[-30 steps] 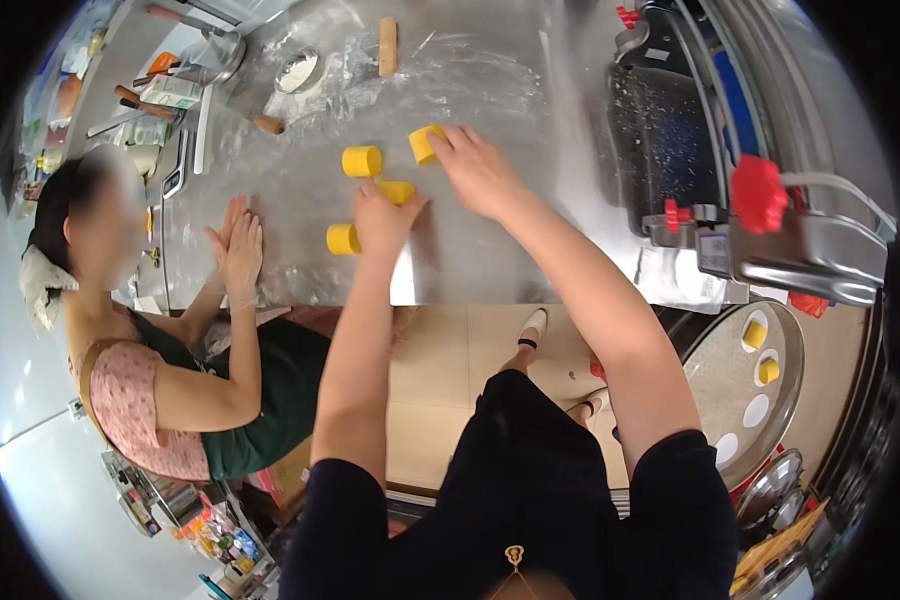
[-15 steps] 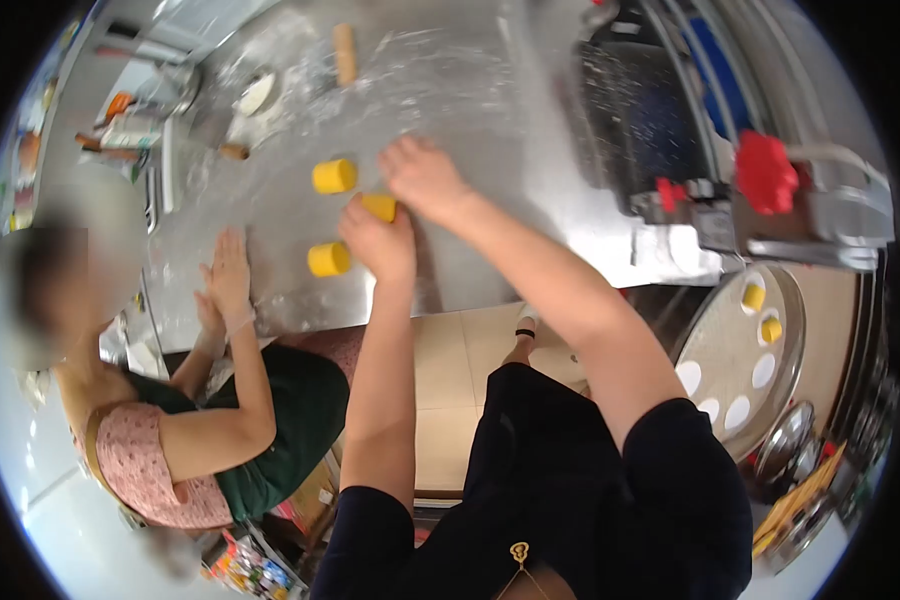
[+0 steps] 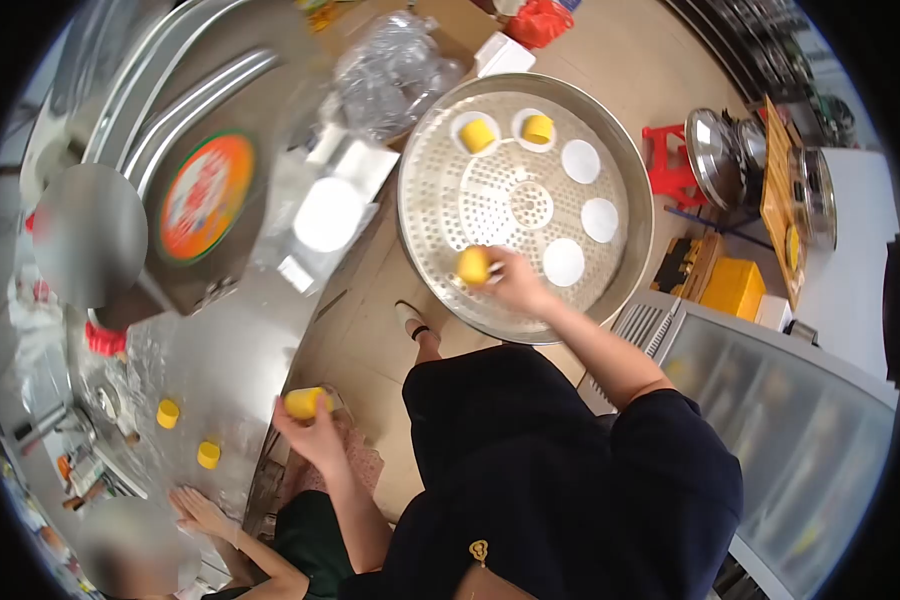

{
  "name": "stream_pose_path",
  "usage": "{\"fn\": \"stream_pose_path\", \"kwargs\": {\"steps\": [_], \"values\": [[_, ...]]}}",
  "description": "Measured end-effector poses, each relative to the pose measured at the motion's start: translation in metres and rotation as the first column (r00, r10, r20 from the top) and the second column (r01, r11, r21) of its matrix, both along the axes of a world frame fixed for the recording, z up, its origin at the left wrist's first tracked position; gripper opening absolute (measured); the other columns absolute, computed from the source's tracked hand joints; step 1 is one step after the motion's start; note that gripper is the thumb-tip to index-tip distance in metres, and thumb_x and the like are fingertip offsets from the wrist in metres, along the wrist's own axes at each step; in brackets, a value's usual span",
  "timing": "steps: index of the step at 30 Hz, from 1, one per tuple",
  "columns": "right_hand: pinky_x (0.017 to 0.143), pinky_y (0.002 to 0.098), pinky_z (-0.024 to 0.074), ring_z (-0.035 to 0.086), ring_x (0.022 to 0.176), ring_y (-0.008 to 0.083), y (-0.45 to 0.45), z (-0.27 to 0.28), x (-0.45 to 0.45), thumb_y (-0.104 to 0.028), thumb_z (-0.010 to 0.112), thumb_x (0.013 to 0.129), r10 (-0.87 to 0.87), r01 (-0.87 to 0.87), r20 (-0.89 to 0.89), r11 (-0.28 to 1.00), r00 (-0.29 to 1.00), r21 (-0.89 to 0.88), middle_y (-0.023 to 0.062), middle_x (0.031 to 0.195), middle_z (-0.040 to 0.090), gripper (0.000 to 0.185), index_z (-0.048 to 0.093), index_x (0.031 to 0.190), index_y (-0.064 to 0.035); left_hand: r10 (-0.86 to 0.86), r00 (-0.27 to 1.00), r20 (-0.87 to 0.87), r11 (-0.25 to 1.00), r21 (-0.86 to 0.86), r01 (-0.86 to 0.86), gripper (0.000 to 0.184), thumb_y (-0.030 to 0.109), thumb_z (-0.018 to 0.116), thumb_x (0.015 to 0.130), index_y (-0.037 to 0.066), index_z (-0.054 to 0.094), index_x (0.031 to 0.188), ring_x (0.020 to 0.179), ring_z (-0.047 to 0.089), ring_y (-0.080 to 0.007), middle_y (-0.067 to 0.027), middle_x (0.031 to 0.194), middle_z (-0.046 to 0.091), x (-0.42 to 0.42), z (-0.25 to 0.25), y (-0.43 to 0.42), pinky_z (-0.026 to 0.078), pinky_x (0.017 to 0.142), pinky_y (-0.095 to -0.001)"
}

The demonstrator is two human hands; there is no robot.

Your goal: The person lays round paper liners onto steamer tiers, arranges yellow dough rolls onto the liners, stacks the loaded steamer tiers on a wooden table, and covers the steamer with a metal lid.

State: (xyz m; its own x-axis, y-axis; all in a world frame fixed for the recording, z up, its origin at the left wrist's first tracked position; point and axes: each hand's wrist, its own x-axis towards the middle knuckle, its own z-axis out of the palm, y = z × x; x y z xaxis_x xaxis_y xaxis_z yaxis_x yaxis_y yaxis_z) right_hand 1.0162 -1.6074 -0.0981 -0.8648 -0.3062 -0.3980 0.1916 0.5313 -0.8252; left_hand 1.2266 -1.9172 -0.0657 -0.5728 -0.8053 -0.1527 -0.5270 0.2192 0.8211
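My right hand (image 3: 518,284) grips a short, thick yellow dough piece (image 3: 473,265) over the near left part of a big round perforated steamer tray (image 3: 410,225). Whether that piece touches the tray I cannot tell. Two similar dough pieces, one at the left (image 3: 477,136) and one at the right (image 3: 538,129), sit on white paper rounds at the tray's far side. Bare paper rounds (image 3: 564,262) lie along its right side. Lower left, my left hand (image 3: 312,438) has its fingers around another yellow dough piece (image 3: 303,403), held near the metal table's edge.
On the metal table (image 3: 225,350) stand two more dough pieces (image 3: 167,413). A co-worker's hands (image 3: 205,512) are together at its near end. White paper rounds (image 3: 328,214) are stacked at the table's corner. A glass-fronted cabinet (image 3: 770,420) stands at the right.
My view has swung from the table to the steamer tray. Both hands have left the tabletop, each now with a dough piece; the right one has moved over the tray.
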Motion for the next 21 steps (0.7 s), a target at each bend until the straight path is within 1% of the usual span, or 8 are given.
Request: {"fn": "stream_pose_path", "kwargs": {"steps": [1,3,7,9,10,14,17,21], "values": [[0.073,0.0314,0.051,0.063,0.083,0.0207,0.038,0.0,-0.017,-0.01,0.076,0.066,-0.098,0.099,-0.021,0.993,0.995,0.063,0.0124,0.098,0.064,0.051,0.057,0.113,-0.0007,-0.048,0.999,-0.012,0.99,0.129,0.05,0.065,0.001,0.071,0.073,-0.004,0.035,0.127,0.106,0.05,-0.0238,-0.0172,0.12,0.046,-0.014,0.01,0.033,0.042,0.091,-0.032],[0.075,0.0331,0.0505,0.063,0.086,0.0253,0.114,-0.036,-0.048,-0.008,0.074,0.066,-0.195,0.261,-0.287,0.941,0.938,0.215,0.0156,0.102,0.063,0.051,0.056,0.113,-0.0002,-0.161,0.986,-0.034,0.965,0.205,0.165,0.065,0.002,0.072,0.072,-0.005,0.036,0.126,0.105,0.05,-0.0226,-0.0166,0.118,0.047,-0.032,0.01,0.088,0.041,0.091,-0.0318],[0.082,0.039,0.0475,0.059,0.095,0.0327,0.188,-0.066,-0.115,-0.011,0.07,0.068,-0.229,0.44,-0.516,0.834,0.825,0.332,0.0174,0.103,0.061,0.049,0.055,0.114,-0.0017,-0.378,0.925,0.033,0.907,0.212,0.363,0.066,-0.001,0.069,0.072,-0.003,0.034,0.128,0.106,0.05,-0.02,-0.0155,0.12,0.046,-0.061,0.01,0.171,0.041,0.091,-0.0308],[0.082,0.0396,0.0473,0.058,0.096,0.0322,0.198,-0.073,-0.14,-0.014,0.07,0.069,-0.25,0.466,-0.507,0.809,0.825,0.359,0.0164,0.105,0.06,0.049,0.055,0.114,-0.0026,-0.423,0.904,0.056,0.886,0.234,0.4,0.067,0.0,0.07,0.071,-0.002,0.034,0.128,0.108,0.049,-0.0201,-0.0155,0.122,0.045,-0.074,0.014,0.2,0.039,0.092,-0.031],[0.082,0.0399,0.0472,0.058,0.097,0.0319,0.199,-0.076,-0.149,-0.015,0.069,0.069,-0.26,0.477,-0.501,0.796,0.826,0.372,0.0159,0.106,0.06,0.049,0.055,0.114,-0.0031,-0.406,0.913,0.045,0.894,0.227,0.386,0.068,0.005,0.074,0.068,-0.003,0.038,0.125,0.104,0.051,-0.0238,-0.0166,0.115,0.049,-0.079,0.017,0.212,0.04,0.091,-0.0332],[0.083,0.0397,0.0468,0.055,0.102,0.0303,0.206,-0.087,-0.167,-0.015,0.069,0.068,-0.233,0.437,-0.451,0.791,0.862,0.428,0.0128,0.109,0.058,0.05,0.054,0.115,-0.0039,-0.437,0.886,0.156,0.897,0.151,0.416,0.069,0.006,0.075,0.068,-0.003,0.038,0.125,0.105,0.051,-0.0252,-0.0175,0.115,0.049,-0.093,0.022,0.238,0.04,0.091,-0.0339],[0.087,0.0393,0.0455,0.052,0.108,0.0305,0.213,-0.105,-0.168,-0.015,0.07,0.068,-0.188,0.406,-0.442,0.782,0.877,0.473,0.0134,0.113,0.057,0.06,0.048,0.122,-0.0033,-0.456,0.875,0.161,0.889,0.112,0.443,0.07,0.007,0.075,0.068,-0.003,0.039,0.126,0.105,0.051,-0.0259,-0.0181,0.116,0.049,-0.099,0.015,0.247,0.04,0.092,-0.0345],[0.094,0.038,0.0426,0.045,0.117,0.0315,0.218,-0.109,-0.162,-0.017,0.072,0.068,-0.065,0.346,-0.499,0.798,0.864,0.494,0.0164,0.128,0.046,0.078,0.032,0.134,-0.0023,-0.528,0.837,0.144,0.849,0.061,0.525,0.07,0.009,0.075,0.067,-0.002,0.039,0.126,0.106,0.05,-0.0262,-0.0175,0.117,0.049,-0.121,0.002,0.266,0.04,0.091,-0.0353]]}}
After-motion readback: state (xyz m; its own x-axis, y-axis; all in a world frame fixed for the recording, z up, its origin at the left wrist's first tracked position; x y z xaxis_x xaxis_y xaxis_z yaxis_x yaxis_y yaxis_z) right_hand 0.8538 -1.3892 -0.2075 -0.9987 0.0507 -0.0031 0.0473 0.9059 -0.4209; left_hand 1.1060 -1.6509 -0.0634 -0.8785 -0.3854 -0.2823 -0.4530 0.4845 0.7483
